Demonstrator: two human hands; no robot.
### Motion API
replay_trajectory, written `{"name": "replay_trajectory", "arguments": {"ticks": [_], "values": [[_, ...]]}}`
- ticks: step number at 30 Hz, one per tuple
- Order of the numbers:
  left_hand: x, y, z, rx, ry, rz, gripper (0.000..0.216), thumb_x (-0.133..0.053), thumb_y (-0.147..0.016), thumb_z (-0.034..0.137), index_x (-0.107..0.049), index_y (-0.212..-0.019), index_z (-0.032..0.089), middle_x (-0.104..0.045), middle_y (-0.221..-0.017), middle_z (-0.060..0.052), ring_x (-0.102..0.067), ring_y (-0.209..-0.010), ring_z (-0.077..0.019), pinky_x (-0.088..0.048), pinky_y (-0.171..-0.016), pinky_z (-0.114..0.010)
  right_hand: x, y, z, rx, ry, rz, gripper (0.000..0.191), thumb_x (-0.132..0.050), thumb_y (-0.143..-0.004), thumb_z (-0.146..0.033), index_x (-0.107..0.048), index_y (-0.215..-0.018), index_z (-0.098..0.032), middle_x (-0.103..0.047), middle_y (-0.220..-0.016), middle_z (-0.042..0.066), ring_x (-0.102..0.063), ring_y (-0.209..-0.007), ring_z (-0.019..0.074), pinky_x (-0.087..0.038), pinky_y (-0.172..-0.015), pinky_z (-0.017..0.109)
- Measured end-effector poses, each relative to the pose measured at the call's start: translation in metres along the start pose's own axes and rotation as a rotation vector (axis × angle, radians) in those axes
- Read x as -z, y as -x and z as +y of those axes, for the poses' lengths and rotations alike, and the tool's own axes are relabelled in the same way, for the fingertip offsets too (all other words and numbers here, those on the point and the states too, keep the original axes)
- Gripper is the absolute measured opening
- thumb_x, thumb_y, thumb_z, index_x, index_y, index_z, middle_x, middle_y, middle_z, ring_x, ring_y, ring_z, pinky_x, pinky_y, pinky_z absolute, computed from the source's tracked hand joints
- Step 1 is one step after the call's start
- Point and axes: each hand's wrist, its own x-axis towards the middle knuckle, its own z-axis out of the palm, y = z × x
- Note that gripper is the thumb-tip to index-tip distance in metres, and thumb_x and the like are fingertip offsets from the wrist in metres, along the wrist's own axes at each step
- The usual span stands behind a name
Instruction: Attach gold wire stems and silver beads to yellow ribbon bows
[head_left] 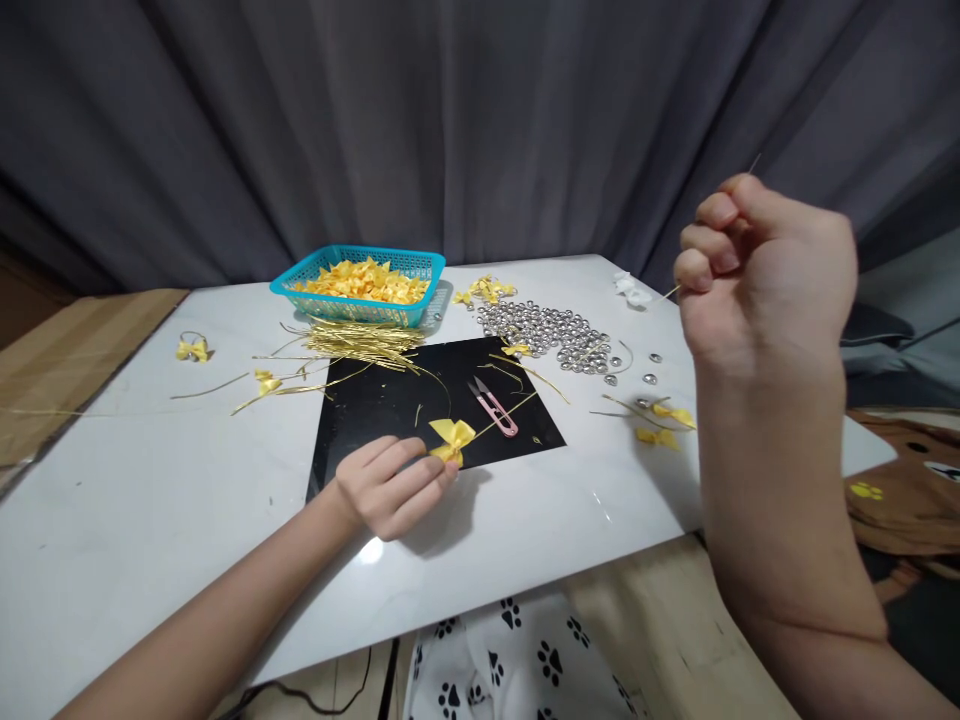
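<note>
My left hand (397,485) rests low over the front of the table, fingers closed on a yellow ribbon bow (453,438). From the bow a thin gold cord (510,412) slants up to the right. High on the right, my right hand (757,255) is closed in a fist-like pinch around gold cord; a short piece shows below the fingers and a thin tip pokes out above. Whether it is one unbroken strand to the bow I cannot tell. Pink thread snips (493,408) lie on the black mat (390,410) beside the bow.
A blue basket (358,312) of yellow bows stands at the back, with a bundle of gold cords (364,342) before it. Silver beads (547,332) spread to the right. Loose bows (658,437) and a white piece (632,291) lie near my right forearm. Cardboard (82,350) is left.
</note>
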Motion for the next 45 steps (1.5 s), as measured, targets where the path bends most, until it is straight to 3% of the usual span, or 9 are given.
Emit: {"name": "replay_trajectory", "arguments": {"ticks": [9,15,19,27,31,34,37,39,45], "values": [[-0.001,0.000,0.001,0.034,-0.021,0.018,0.021,-0.065,-0.075,0.010,-0.059,-0.056,0.017,-0.059,-0.049,0.003,-0.056,-0.050,-0.0106,-0.046,-0.043,-0.020,-0.007,0.006,0.002,0.185,-0.016,0.038,0.035,-0.036,-0.089,-0.004,-0.034,-0.056,-0.016,-0.029,-0.058,-0.003,-0.013,-0.043,0.0030,-0.004,-0.035,0.018],[-0.004,0.001,-0.001,0.022,0.000,0.037,0.022,-0.068,-0.071,0.009,-0.057,-0.055,0.018,-0.058,-0.051,0.003,-0.058,-0.051,-0.0110,-0.046,-0.043,-0.021,-0.001,0.012,0.018,0.675,0.212,-0.053,0.012,-0.047,-0.090,-0.014,-0.048,-0.077,-0.016,-0.041,-0.064,-0.004,-0.034,-0.048,0.0034,-0.024,-0.044,0.019],[-0.008,0.006,0.000,0.056,0.051,0.038,0.020,-0.068,-0.071,0.009,-0.056,-0.057,0.017,-0.057,-0.051,0.001,-0.060,-0.054,-0.0123,-0.050,-0.049,-0.021,0.004,0.018,0.025,0.978,0.538,-0.036,0.016,-0.047,-0.093,-0.025,-0.051,-0.081,-0.015,-0.043,-0.076,-0.002,-0.044,-0.065,0.0043,-0.034,-0.061,0.024],[-0.015,0.016,0.000,0.086,0.095,0.052,0.017,-0.068,-0.069,0.010,-0.055,-0.063,0.018,-0.057,-0.054,0.001,-0.060,-0.057,-0.0130,-0.052,-0.053,-0.022,0.004,0.019,0.023,1.033,0.625,0.050,0.021,-0.044,-0.094,-0.035,-0.052,-0.086,-0.018,-0.046,-0.082,0.000,-0.050,-0.072,0.0076,-0.036,-0.065,0.029],[-0.020,0.015,0.003,0.278,0.209,0.065,0.019,-0.064,-0.067,0.007,-0.051,-0.063,0.020,-0.054,-0.056,0.001,-0.057,-0.058,-0.0128,-0.049,-0.052,-0.023,-0.004,0.019,0.029,0.963,0.608,-0.014,0.018,-0.046,-0.093,-0.031,-0.052,-0.084,-0.017,-0.046,-0.079,0.001,-0.046,-0.065,0.0081,-0.036,-0.060,0.028],[-0.026,0.011,0.006,0.779,0.466,0.054,0.018,-0.060,-0.068,0.007,-0.049,-0.062,0.019,-0.054,-0.065,-0.001,-0.055,-0.061,-0.0120,-0.046,-0.053,-0.024,-0.010,0.019,0.052,0.742,0.590,-0.287,0.017,-0.050,-0.091,-0.031,-0.049,-0.081,-0.017,-0.040,-0.066,-0.002,-0.034,-0.052,0.0063,-0.030,-0.049,0.024],[-0.032,0.007,0.006,1.302,0.859,0.052,0.018,-0.065,-0.070,0.018,-0.049,-0.061,0.017,-0.059,-0.076,-0.004,-0.058,-0.066,-0.0126,-0.046,-0.054,-0.024,-0.016,0.025,0.085,0.324,0.543,-0.601,0.016,-0.054,-0.088,-0.029,-0.048,-0.079,-0.018,-0.042,-0.063,-0.003,-0.037,-0.053,0.0073,-0.031,-0.048,0.022],[-0.035,0.007,0.005,1.556,1.068,0.060,0.023,-0.069,-0.066,0.024,-0.048,-0.060,0.017,-0.063,-0.073,-0.004,-0.059,-0.064,-0.0119,-0.047,-0.056,-0.023,-0.018,0.033,0.104,0.105,0.499,-0.676,0.012,-0.053,-0.086,-0.023,-0.048,-0.077,-0.017,-0.044,-0.065,-0.002,-0.040,-0.057,0.0080,-0.034,-0.051,0.022],[-0.035,0.007,-0.001,1.902,1.237,0.104,0.028,-0.078,-0.057,0.027,-0.052,-0.057,0.015,-0.065,-0.057,-0.001,-0.058,-0.058,-0.0094,-0.041,-0.056,-0.018,-0.018,0.066,0.125,-0.347,0.506,-0.809,0.031,-0.061,-0.077,-0.044,-0.043,-0.073,-0.019,-0.036,-0.052,-0.008,-0.030,-0.038,0.0060,-0.022,-0.037,0.020]]}}
